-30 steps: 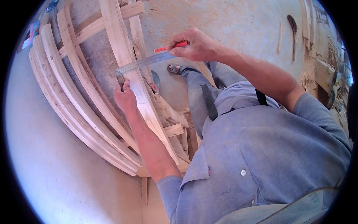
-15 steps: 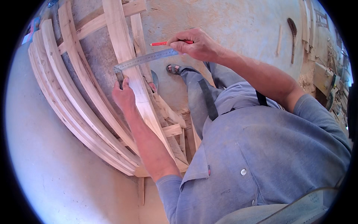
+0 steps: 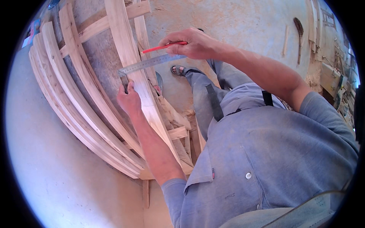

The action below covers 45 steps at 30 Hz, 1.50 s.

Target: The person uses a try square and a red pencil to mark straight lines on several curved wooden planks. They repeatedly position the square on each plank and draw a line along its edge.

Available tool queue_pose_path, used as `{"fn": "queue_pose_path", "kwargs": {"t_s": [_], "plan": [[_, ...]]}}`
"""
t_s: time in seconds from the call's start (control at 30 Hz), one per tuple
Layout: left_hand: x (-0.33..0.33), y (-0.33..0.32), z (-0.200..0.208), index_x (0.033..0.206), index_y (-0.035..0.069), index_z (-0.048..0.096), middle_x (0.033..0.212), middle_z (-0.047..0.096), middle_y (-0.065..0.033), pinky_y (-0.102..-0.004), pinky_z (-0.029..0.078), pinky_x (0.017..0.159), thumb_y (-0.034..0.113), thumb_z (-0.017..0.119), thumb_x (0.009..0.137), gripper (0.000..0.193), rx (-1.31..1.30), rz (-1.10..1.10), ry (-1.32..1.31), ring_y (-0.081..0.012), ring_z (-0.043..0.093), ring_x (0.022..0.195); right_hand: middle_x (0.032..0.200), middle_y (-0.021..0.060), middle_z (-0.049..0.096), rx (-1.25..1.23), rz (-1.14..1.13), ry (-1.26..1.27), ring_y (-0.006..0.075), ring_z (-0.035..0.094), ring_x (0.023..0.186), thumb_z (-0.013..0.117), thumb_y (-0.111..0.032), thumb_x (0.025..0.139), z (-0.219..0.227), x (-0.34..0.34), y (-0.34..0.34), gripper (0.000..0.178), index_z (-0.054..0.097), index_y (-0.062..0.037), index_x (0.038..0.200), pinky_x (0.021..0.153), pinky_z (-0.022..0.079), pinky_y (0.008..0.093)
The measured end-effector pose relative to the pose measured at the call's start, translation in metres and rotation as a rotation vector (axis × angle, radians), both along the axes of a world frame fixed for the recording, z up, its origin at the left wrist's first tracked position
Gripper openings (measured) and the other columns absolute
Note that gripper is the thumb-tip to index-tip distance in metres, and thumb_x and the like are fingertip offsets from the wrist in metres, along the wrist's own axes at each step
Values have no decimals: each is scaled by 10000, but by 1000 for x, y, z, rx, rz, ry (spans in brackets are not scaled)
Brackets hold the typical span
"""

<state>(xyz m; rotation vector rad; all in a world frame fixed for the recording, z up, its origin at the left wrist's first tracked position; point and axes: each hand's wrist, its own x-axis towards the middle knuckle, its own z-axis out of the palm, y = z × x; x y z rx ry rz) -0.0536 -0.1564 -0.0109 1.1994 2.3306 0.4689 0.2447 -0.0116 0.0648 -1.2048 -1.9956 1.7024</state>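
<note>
A metal carpenter's square (image 3: 150, 63) lies across a long pale wooden board (image 3: 122, 34), its ruled blade reaching right past the board's edge. My left hand (image 3: 129, 99) is closed on the square's short stock, at the board's left edge. In my right hand (image 3: 194, 43) is a red pencil (image 3: 159, 48), held between the fingers with its tip pointing left, just above the blade near the board's right edge. The blade's far end passes under my right hand; whether the hand touches it I cannot tell.
Several curved wooden boards (image 3: 72, 95) lean side by side at the left by the wall (image 3: 42, 152). A crosspiece (image 3: 114, 21) runs under the board ahead. At the far right lie a broom (image 3: 299, 34) and a thin stick (image 3: 285, 41). My sandalled foot (image 3: 177, 70) stands right of the boards.
My right hand has moved slightly left, and the pencil's tip has come left and down toward the board and blade. My left hand still grips the square, shifted slightly right and down in view.
</note>
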Motion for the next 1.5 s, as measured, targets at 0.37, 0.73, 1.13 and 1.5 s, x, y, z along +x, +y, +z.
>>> {"fn": "queue_pose_path", "kwargs": {"t_s": [0.37,0.73,1.13,1.5], "plan": [[18,8,19,1037,-75,711,927,704,-298,-489,508,774,219,727,906,322,-27,58,-22,-459,674,856,951,148,726,24,126,11,281,669,839,669,-179,941,-4,-34,19,299,710,-77,1218,764,509,387],[11,8,13,1023,-95,702,941,692,-322,-493,503,791,220,719,911,335,-56,50,-38,-474,666,880,942,199,714,121,387,-116,403,653,867,610,-148,917,15,-70,38,205,725,-28,1037,758,496,469],[16,-12,9,1211,-104,638,1029,705,-294,-484,512,855,180,658,952,385,64,-15,96,-452,671,974,975,197,699,160,186,-307,405,663,940,581,-132,916,-35,-10,-10,237,692,-48,1107,796,516,495],[100,-89,47,1222,-67,651,1174,701,-219,-406,513,903,155,698,944,359,-9,233,-262,-292,675,1069,922,213,709,-162,250,-288,441,666,868,561,-211,897,-56,30,-78,223,687,-47,980,742,503,521]]}}
